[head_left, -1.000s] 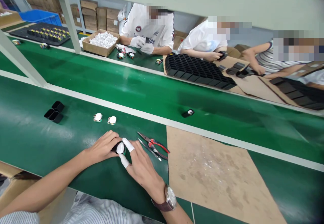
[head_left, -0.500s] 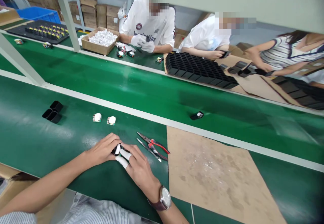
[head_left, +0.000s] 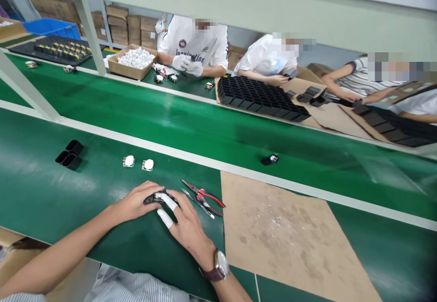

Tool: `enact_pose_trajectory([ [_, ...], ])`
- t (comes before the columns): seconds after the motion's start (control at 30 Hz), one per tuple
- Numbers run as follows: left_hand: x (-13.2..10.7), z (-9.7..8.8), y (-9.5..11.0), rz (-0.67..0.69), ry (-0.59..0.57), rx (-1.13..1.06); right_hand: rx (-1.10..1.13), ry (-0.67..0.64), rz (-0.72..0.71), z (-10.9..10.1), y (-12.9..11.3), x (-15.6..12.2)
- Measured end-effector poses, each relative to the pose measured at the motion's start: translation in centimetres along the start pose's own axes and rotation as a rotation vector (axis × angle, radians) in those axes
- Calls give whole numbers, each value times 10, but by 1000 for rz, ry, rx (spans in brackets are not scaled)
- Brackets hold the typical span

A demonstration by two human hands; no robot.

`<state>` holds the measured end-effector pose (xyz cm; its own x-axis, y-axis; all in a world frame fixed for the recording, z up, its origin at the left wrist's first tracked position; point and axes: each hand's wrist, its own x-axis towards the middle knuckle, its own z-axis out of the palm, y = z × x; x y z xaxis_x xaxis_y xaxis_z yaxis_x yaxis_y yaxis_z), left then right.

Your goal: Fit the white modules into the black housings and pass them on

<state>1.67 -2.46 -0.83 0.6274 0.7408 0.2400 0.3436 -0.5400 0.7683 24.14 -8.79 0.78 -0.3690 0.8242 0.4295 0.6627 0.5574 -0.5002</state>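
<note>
My left hand (head_left: pixel 139 200) is closed around a black plastic housing (head_left: pixel 149 199) with a small circuit board (head_left: pixel 159 197) showing at its right end. My right hand (head_left: pixel 186 222) has white finger cots on thumb and index finger. Its index fingertip rests at the circuit board, while the thumb stands apart below, so the fingers are spread. Just beyond my hands, two circuit boards with round white tops lie side by side, a left one (head_left: pixel 129 161) and a right one (head_left: pixel 148 164). Long-nose pliers (head_left: pixel 201 194) with red and black handles and metal tweezers (head_left: pixel 198 203) lie right of my hands.
Three black housings (head_left: pixel 69 155) stand at the left. A stained cardboard sheet (head_left: pixel 273 229) covers the bench at right. Past the white rail (head_left: pixel 170 152), a filled housing (head_left: pixel 270 159) lies on the green belt (head_left: pixel 191 124). Co-workers sit opposite, by a tray of black housings (head_left: pixel 259 99).
The housing has tilted in my left hand, so the board's component side now shows. My right thumb and index finger have spread apart. The view has shifted slightly.
</note>
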Motion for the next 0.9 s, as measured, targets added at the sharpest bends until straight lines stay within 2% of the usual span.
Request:
enact_pose_trajectory([
  [0.13,-4,-5,1,-100,11,-13,-67,-38,-37,1,3,3],
  [0.2,-5,-7,1,-36,17,-21,-62,-53,-39,1,3,7],
  [0.33,-4,-10,-1,174,11,4,59,-28,-21,1,4,9],
  [0.43,-4,-12,0,204,26,4,84,48,7,-6,9,4],
  [0.53,-3,-13,2,193,36,-14,-123,90,58,-15,19,-9],
  [0.67,-1,-12,3,167,21,-38,-458,10,111,-18,29,-32],
  [0.8,0,-11,3,131,-10,-52,-527,-41,130,-11,31,-44],
  [0.9,-3,-11,2,7,-47,-13,-535,-48,132,-10,31,-45],
])
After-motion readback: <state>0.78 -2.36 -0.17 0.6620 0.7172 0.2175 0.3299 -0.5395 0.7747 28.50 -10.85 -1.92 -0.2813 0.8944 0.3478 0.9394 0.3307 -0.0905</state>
